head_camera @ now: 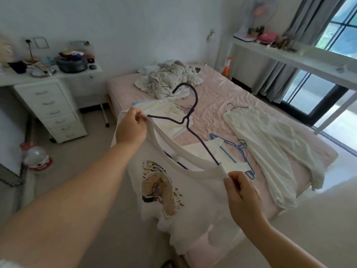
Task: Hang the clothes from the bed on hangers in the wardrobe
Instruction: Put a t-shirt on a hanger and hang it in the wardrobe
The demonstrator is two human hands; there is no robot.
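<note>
Head cam: left hand pinches one shoulder of a white printed cotton T-shirt, right hand pinches the other, w/ a thin purple wire hanger threaded thru the neckline between both grips. Shirt hangs over the pink-sheeted bed edge.

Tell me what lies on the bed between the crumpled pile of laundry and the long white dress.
In the head view, only bare pink sheet lies between the crumpled pile and the long white dress; nothing else rests there.
</note>
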